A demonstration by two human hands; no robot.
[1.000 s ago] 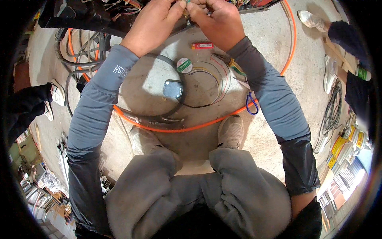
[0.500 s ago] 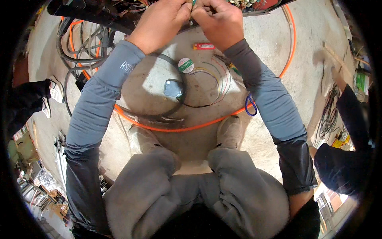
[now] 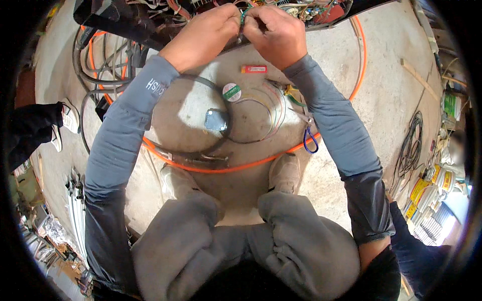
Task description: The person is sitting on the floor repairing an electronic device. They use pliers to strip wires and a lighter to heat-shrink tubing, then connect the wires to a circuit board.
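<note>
My left hand (image 3: pixel 203 36) and my right hand (image 3: pixel 275 34) meet at the top of the view, fingers pinched together on a thin green wire (image 3: pixel 242 16) that comes out of an open electrical box (image 3: pixel 301 9) full of coloured wires. Both hands are closed on that wire bundle. Below them on the concrete floor lie a small red tool (image 3: pixel 254 68), a roll of tape (image 3: pixel 231 92) and a small grey metal box (image 3: pixel 216 120) with thin coloured wires (image 3: pixel 271 113) looping from it.
An orange conduit (image 3: pixel 236 168) curves around my shoes (image 3: pixel 283 173). Grey and black cables (image 3: pixel 93 70) pile at the upper left. Another person's shoe (image 3: pixel 65 118) and dark trouser leg stand at the left. A coil of black cable (image 3: pixel 411 140) and yellow packages (image 3: pixel 424 193) lie right.
My hands have stayed pinched on the wires and shifted slightly. The other person at the right edge has moved down toward the lower right.
</note>
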